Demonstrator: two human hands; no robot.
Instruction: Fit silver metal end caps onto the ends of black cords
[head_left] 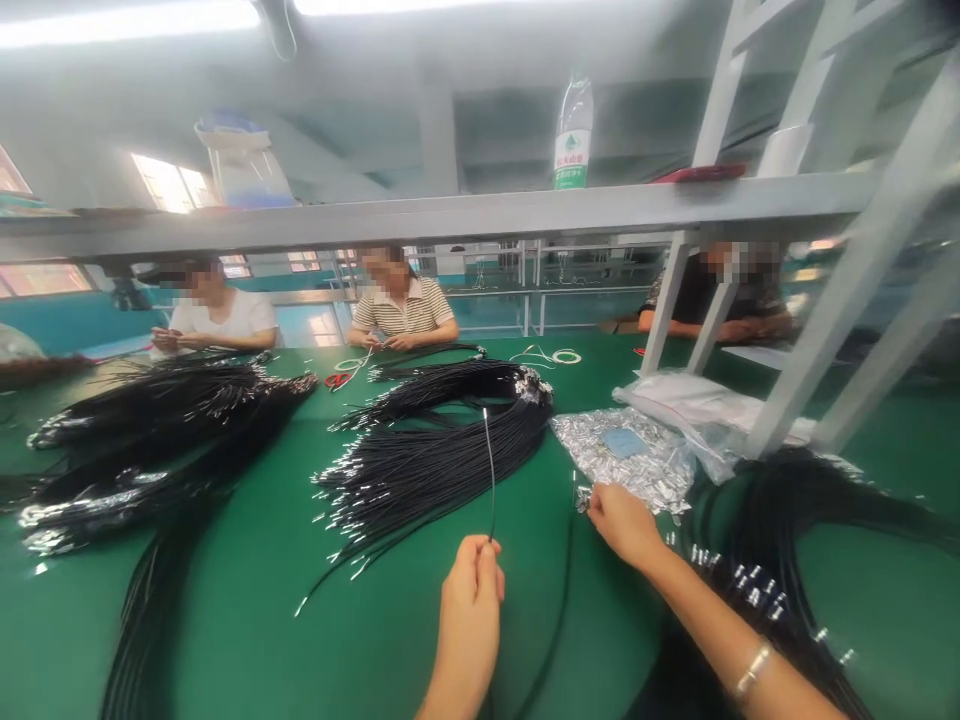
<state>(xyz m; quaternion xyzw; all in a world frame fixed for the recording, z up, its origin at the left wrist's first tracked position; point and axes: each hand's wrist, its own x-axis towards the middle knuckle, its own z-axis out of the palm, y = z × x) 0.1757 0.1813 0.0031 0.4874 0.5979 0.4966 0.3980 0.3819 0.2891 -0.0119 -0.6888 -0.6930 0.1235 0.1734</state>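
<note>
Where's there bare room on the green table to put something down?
The biggest bare patch of green table lies between the left cable pile and the left hand, below the middle cable bundle. A narrower strip runs between pile and bundle. It's crowded by the right hand: a bag of silvery bits sits there, and more cables spread around that forearm.

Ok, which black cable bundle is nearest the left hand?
The middle bundle, lying just beyond the left hand; the other bundles lie farther off, to either side.
</note>
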